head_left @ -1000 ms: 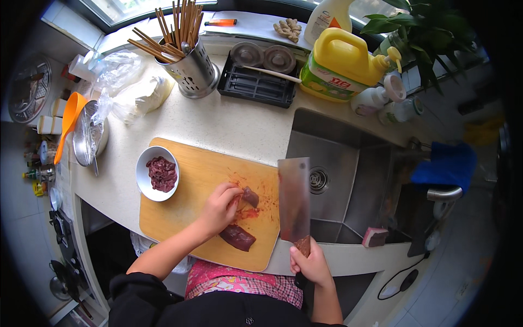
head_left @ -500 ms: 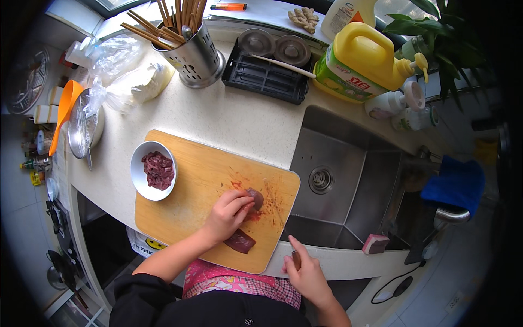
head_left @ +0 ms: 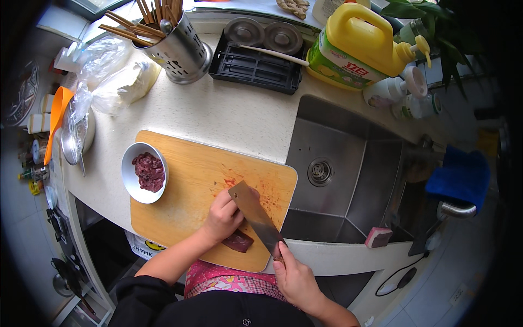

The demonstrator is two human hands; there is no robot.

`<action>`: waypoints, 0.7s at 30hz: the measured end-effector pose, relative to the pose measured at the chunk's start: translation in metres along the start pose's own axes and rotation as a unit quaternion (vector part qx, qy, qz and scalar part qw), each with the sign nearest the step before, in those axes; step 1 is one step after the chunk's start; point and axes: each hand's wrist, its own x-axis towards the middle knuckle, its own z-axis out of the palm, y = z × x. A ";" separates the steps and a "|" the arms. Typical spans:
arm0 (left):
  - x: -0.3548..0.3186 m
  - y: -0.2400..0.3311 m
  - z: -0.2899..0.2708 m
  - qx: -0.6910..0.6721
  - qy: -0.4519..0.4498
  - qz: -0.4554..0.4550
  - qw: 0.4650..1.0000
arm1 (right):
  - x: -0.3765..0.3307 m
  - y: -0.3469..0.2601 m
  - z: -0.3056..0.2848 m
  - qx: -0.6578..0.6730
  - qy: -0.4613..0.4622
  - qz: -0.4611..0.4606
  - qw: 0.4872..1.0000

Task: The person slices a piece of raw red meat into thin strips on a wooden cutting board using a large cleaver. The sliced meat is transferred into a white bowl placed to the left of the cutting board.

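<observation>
My right hand [head_left: 298, 279] is closed around the handle of a kitchen cleaver [head_left: 257, 217]. Its broad blade shows its flat side and slants up and left across the wooden cutting board [head_left: 180, 212]. Behind the blade, my left hand [head_left: 221, 215] has its fingers curled down on a piece of dark red meat [head_left: 255, 193]; the blade hides most of that piece. Another slab of raw meat [head_left: 238, 241] lies by my left wrist, near the board's front edge. On the board's left side stands a white bowl [head_left: 127, 177] of sliced meat [head_left: 149, 172].
Right of the board is a steel sink [head_left: 327, 141], with a pink sponge [head_left: 378, 237] on its front edge. Behind stand a chopstick holder [head_left: 182, 54], a black rack [head_left: 256, 70] and a yellow detergent jug [head_left: 357, 46]. Plastic bags [head_left: 122, 84] and an orange spoon [head_left: 58, 117] are at left.
The cleaver's blade, seen nearly edge-on before, has turned its flat side up and swung left over the meat. My right hand rotated with it. My left hand has stayed nearly in place.
</observation>
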 end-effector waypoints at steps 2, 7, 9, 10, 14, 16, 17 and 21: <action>0.003 0.001 0.000 0.003 0.001 0.008 1.000 | 0.001 -0.002 0.003 -0.006 -0.002 0.011 1.000; 0.004 -0.005 0.001 0.010 -0.010 0.025 1.000 | 0.007 -0.003 0.004 0.015 -0.011 0.016 1.000; 0.005 -0.008 0.001 0.002 -0.020 0.032 0.999 | 0.012 -0.001 0.006 0.029 -0.008 0.008 1.000; 0.007 -0.009 0.001 -0.015 -0.028 0.036 0.999 | 0.018 0.000 0.007 0.033 -0.003 -0.004 0.999; 0.012 -0.006 0.000 -0.041 -0.031 0.044 0.998 | 0.054 -0.003 0.014 0.053 0.017 -0.038 0.998; 0.013 -0.003 0.000 -0.037 -0.020 0.040 0.998 | 0.074 -0.013 0.018 0.032 0.021 -0.048 0.998; 0.012 -0.003 0.002 -0.038 -0.015 0.035 0.999 | 0.079 -0.015 0.020 0.021 0.023 -0.053 0.998; 0.007 -0.014 -0.002 -0.030 -0.053 0.053 0.997 | 0.054 -0.002 0.021 0.034 0.023 -0.040 0.998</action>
